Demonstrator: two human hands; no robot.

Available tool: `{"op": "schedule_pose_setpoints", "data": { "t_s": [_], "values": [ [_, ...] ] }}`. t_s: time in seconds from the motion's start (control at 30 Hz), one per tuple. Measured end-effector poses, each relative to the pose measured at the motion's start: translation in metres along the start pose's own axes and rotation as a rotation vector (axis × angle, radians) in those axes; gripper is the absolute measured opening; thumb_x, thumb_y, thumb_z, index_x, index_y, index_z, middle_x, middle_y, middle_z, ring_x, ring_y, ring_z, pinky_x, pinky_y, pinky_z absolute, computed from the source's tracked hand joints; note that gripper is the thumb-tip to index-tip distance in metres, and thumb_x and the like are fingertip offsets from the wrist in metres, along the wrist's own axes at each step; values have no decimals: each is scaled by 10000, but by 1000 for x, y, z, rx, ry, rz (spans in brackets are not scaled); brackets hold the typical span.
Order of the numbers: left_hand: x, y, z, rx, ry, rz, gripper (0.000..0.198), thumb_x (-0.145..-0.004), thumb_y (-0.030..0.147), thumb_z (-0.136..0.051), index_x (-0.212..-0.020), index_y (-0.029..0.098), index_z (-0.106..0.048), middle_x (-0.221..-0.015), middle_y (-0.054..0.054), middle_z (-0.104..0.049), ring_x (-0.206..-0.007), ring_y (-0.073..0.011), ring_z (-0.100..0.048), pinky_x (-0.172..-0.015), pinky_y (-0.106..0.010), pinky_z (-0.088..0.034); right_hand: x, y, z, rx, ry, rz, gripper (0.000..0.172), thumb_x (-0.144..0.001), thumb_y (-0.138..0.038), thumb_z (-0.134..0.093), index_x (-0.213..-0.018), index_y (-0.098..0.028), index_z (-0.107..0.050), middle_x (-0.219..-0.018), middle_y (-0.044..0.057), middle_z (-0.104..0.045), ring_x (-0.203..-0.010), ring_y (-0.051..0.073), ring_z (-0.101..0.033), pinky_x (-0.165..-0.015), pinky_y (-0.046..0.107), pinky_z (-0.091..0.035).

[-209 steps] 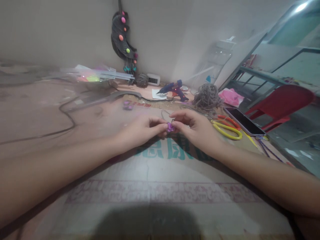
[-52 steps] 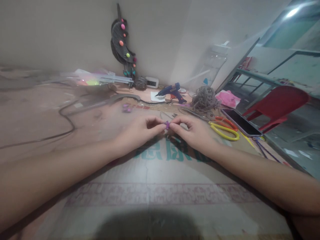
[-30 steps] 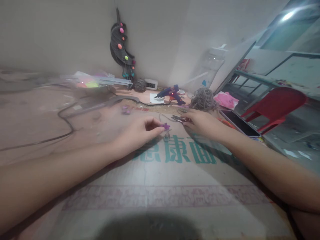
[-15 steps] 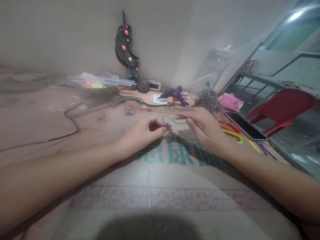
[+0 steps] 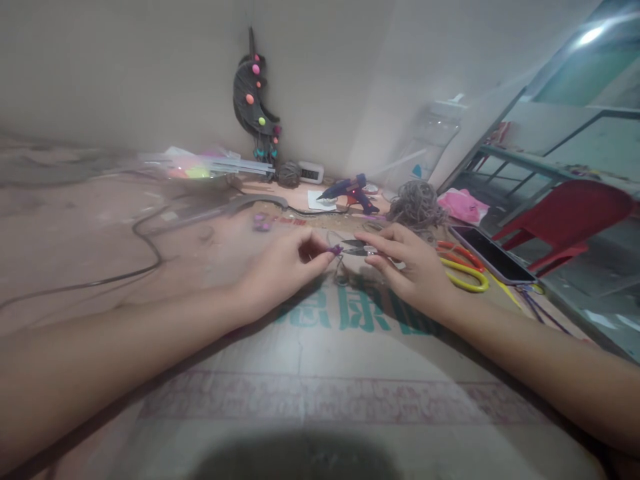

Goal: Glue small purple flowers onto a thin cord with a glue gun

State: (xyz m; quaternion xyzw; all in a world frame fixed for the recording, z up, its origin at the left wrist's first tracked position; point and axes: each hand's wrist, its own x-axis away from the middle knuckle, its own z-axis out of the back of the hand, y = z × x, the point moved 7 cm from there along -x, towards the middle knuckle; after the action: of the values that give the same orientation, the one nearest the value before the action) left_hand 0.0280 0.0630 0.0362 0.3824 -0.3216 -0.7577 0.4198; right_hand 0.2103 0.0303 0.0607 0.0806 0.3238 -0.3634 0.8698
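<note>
My left hand [image 5: 293, 267] pinches a small purple piece [image 5: 335, 250] between thumb and fingertips; half a second ago it looked star-shaped. A thin grey strand [image 5: 342, 272] hangs and loops just below the piece. Thread snips [image 5: 356, 247] are in my right hand [image 5: 407, 261], their two blades parted and pointing left at the purple piece. The blade tips are close to it; whether they touch, I cannot tell. Another small purple piece [image 5: 261, 223] lies on the table beyond my left hand.
A blue glue gun [image 5: 350, 192] rests on white paper behind my hands. Grey yarn [image 5: 417, 205], yellow- and orange-handled scissors [image 5: 466, 275] and a phone [image 5: 493, 255] lie at right. A black cable [image 5: 150, 250] curves at left. A crescent decoration [image 5: 249, 97] leans on the wall.
The snips have turned into clear view, and their open blades now sit next to the purple piece. My right hand has shifted slightly, while my left hand keeps its pinch.
</note>
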Motion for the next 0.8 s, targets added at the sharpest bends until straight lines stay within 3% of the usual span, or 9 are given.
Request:
{"op": "schedule_pose_setpoints", "data": {
  "t_s": [0.3, 0.57, 0.8],
  "values": [
    [0, 2, -3, -35, -16, -50, 117, -879, 294, -614, -816, 196, -629, -814, -13, -713, -755, -168, -626, -701, -297, -473, -4, -6, 3, 32, -1, 13, 310, -1007, -301, -524, -1244, -232, -712, -890, 66, -649, -767, 184, -613, -694, 321, -518],
    [0, 2, -4, -1, -24, -14, 119, -873, 294, -623, -802, 199, -629, -819, -9, -703, -753, -165, -609, -699, -300, -458, -3, -9, 2, 69, 22, 97, 281, -989, -224, -551, -1210, -191, -722, -887, 68, -649, -764, 173, -602, -687, 303, -507],
    [1, 3, 0, -12, 10, -15, 121, -875, 295, -620, -800, 201, -630, -835, -16, -714, -774, -172, -619, -714, -306, -469, -3, -4, 2, 10, -1, -8, 300, -1000, -295, -538, -1211, -206, -733, -889, 64, -656, -771, 177, -617, -704, 311, -519]
  ]
}}
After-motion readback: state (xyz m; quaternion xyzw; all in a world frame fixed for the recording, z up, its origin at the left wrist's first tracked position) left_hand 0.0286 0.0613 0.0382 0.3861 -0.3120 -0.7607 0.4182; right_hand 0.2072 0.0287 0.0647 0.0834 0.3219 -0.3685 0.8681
